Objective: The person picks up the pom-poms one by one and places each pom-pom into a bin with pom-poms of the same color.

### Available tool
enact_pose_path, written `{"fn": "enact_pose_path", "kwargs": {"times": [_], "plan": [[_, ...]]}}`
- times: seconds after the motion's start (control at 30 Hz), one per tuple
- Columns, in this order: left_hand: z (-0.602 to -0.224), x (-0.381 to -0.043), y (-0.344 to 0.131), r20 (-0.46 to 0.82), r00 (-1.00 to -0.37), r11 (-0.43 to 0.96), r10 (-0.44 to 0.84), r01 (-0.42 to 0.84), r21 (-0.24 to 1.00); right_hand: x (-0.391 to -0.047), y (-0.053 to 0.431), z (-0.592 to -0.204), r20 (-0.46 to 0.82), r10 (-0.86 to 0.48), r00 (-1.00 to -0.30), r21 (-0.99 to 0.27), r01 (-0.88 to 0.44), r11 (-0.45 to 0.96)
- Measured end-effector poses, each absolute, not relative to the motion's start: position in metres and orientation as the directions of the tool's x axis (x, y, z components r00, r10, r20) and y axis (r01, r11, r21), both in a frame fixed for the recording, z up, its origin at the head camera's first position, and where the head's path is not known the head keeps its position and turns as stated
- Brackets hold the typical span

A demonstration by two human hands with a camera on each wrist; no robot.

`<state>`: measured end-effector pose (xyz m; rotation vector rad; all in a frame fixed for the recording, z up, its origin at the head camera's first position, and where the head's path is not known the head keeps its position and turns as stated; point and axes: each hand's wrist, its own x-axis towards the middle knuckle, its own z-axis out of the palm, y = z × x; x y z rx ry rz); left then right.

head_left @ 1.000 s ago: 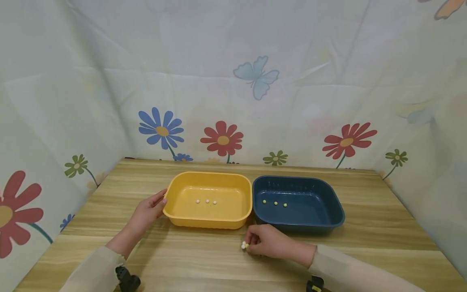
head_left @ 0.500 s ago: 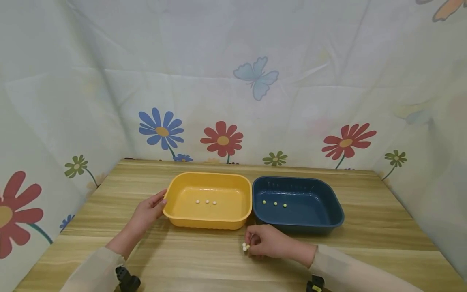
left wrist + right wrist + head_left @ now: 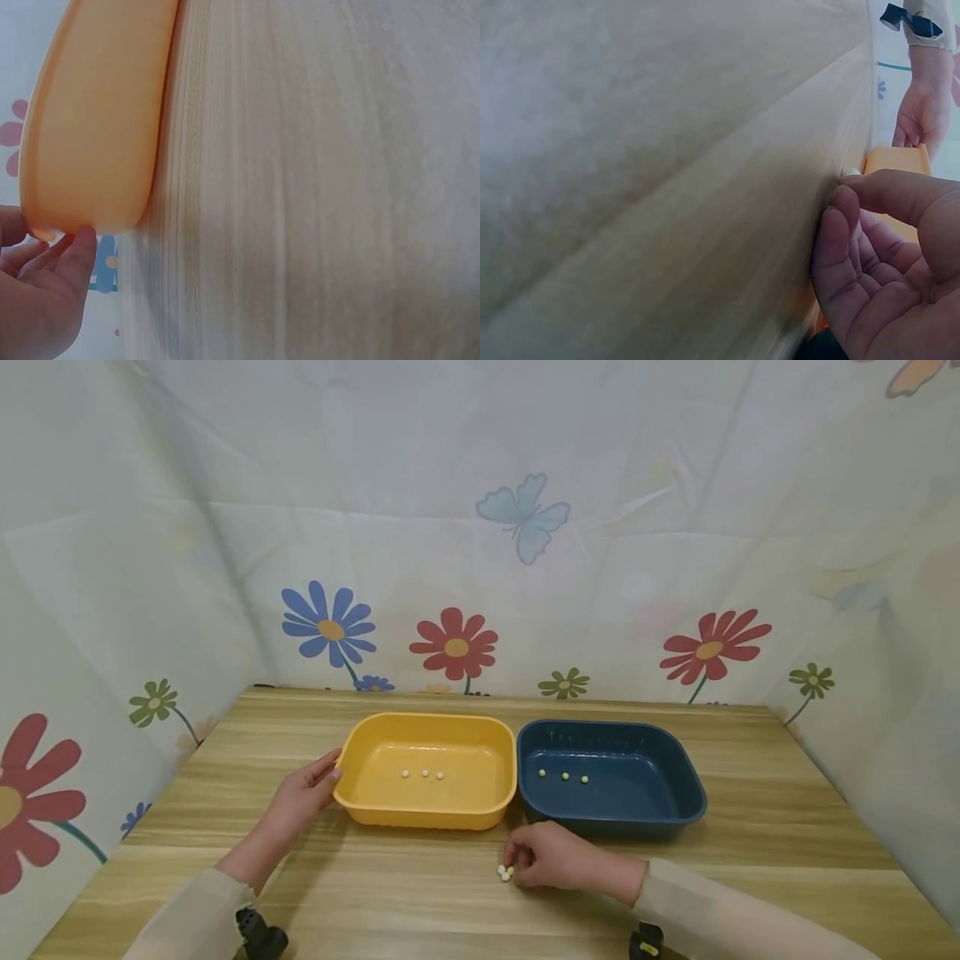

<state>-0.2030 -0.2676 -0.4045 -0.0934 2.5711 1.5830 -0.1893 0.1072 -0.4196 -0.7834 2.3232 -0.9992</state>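
Note:
In the head view my left hand [image 3: 302, 793] holds the left rim of a yellow plastic basin [image 3: 425, 819]. The left wrist view shows the thumb over the rim and the fingers against its outer wall. My right hand [image 3: 551, 857] is low over the table in front of the basins, thumb and forefinger pinching at a small yellow bead [image 3: 512, 869]. Two white beads [image 3: 502, 869] lie right beside its fingertips. Inside the yellow basin is a row of three white beads [image 3: 425, 773]. Three yellow-green beads [image 3: 566, 776] lie inside the dark blue basin [image 3: 615, 828].
Both basins stand side by side on the wood-grain table [image 3: 390, 893], rims touching or nearly so. A flower-printed cloth [image 3: 615, 610] encloses the back and sides. Dark wrist cameras [image 3: 261, 935] sit on both sleeves.
The small beads at my right fingertips have shifted slightly towards me and spread a little. My right fingers have moved slightly; the left hand and both basins stay put.

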Motion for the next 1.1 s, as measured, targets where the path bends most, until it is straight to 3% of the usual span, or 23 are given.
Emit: {"fn": "enact_pose_path", "kwargs": {"times": [0.4, 1.1], "plan": [[-0.406, -0.203, -0.268, -0.135, -0.991, 0.457, 0.007, -0.117, 0.882, -0.188, 0.11, -0.42, -0.076, -0.705, -0.705, -0.747, -0.428, 0.508], [-0.405, -0.201, -0.269, -0.132, -0.991, 0.454, 0.017, -0.11, 0.884, -0.186, 0.112, -0.41, -0.133, -0.682, -0.72, -0.8, -0.328, 0.503]]}}
